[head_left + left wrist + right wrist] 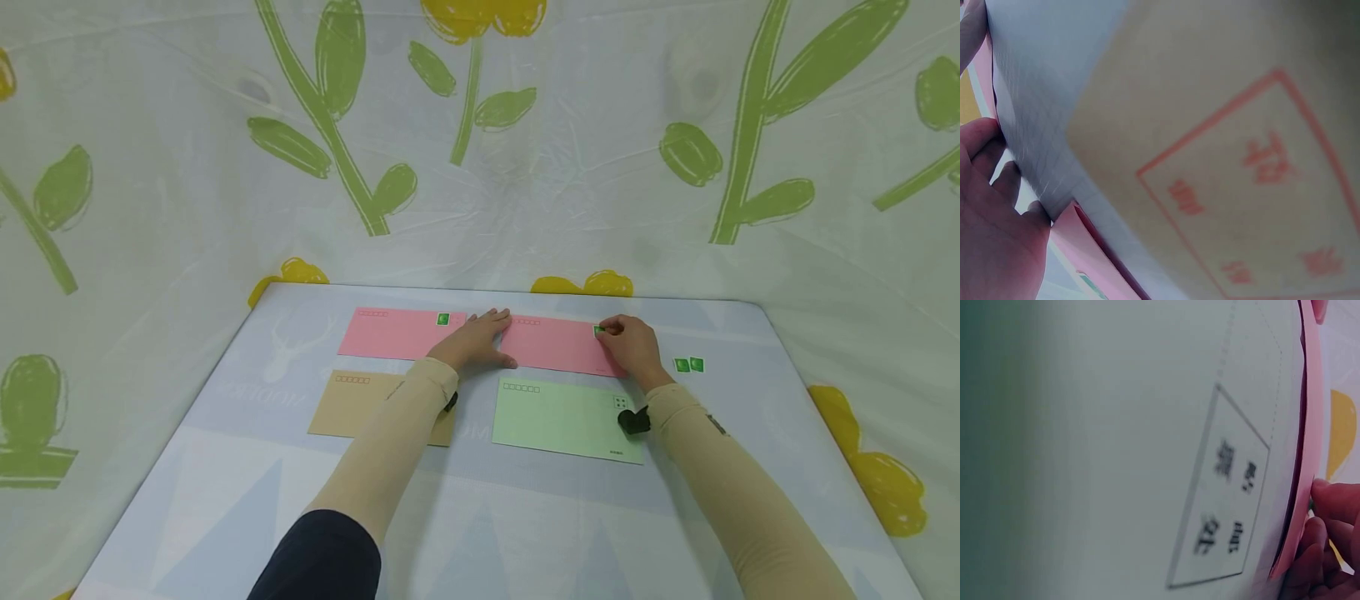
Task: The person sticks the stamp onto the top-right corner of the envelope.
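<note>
At the top right corner of the right pink envelope (558, 346), my right hand (633, 346) pinches a small green stamp (597, 331) between thumb and fingertips. My left hand (480, 337) rests with fingers spread at that envelope's left edge. The left pink envelope (390, 333) lies beside it and bears a green stamp (443, 319) in its top right corner. In the right wrist view, the fingertips (1322, 490) of my right hand meet the pink envelope's edge (1312, 425); most of the stamp is hidden there.
Nearer me lie a brown envelope (337, 408), partly under my left forearm in the head view, and a light green envelope (558, 421). Two loose green stamps, a left one (682, 365) and a right one (697, 364), lie right of my right hand. A flower-patterned curtain (585, 192) hangs behind the table.
</note>
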Demonstrator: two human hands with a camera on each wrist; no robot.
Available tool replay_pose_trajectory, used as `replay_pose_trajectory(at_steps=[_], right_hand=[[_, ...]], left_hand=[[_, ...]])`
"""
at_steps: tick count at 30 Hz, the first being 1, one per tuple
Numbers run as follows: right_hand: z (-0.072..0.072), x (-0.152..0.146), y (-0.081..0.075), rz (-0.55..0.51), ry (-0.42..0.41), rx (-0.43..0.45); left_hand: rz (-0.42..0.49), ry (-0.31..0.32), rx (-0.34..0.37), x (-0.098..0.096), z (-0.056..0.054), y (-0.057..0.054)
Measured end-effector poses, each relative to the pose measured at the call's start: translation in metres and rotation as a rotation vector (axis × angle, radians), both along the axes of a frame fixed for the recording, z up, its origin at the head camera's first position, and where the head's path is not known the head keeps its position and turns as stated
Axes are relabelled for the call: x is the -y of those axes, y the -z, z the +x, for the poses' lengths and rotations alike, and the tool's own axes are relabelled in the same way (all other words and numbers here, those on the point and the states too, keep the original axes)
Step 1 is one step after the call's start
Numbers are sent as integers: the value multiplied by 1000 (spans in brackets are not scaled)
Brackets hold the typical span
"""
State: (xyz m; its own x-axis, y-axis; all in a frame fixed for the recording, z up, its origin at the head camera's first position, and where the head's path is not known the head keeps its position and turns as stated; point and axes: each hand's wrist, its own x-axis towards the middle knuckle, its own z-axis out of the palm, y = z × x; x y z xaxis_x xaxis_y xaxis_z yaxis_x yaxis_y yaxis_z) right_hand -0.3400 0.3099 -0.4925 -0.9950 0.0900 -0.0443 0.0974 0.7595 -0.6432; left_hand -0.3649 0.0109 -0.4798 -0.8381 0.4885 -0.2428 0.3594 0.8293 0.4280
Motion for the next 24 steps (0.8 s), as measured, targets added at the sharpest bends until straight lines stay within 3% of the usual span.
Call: replay_pose_trajectory(at_steps=[24], right_hand=[[6, 0, -3, -41, 19, -34]], left_hand=[[4, -26, 6, 0, 4, -2]])
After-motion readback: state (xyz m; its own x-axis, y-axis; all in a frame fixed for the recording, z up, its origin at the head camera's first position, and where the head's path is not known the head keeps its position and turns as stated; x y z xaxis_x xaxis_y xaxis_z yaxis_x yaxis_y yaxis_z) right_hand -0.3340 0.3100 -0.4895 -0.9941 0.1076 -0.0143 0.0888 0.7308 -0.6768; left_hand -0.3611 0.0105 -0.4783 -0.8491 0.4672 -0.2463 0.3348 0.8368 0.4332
